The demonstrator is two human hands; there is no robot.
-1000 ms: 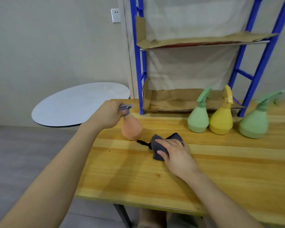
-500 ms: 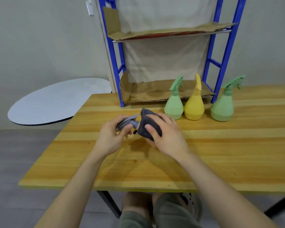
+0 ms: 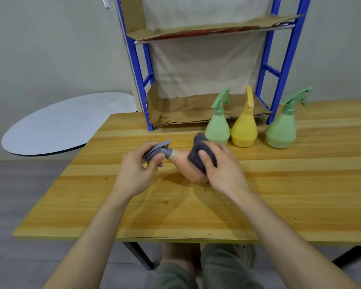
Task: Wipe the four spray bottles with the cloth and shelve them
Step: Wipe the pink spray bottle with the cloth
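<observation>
A peach spray bottle point(image 3: 189, 166) with a grey trigger head lies tilted above the wooden table point(image 3: 196, 209). My left hand point(image 3: 137, 171) grips its grey head. My right hand point(image 3: 222, 168) presses a dark grey cloth point(image 3: 200, 155) against the bottle's body. Behind them stand a light green bottle point(image 3: 218, 126), a yellow bottle point(image 3: 244, 127) and a second green bottle point(image 3: 282, 128) in a row, in front of the blue shelf rack point(image 3: 141, 80).
The rack's lower shelf point(image 3: 186, 111) and upper shelf point(image 3: 196, 31) are lined with cardboard. A round white tabletop point(image 3: 56, 124) sits off the table's left side. My knees show under the table's front edge.
My left hand lifted the peach bottle off the table and tipped it sideways. My right hand picked up the cloth and brought it onto the bottle's body.
</observation>
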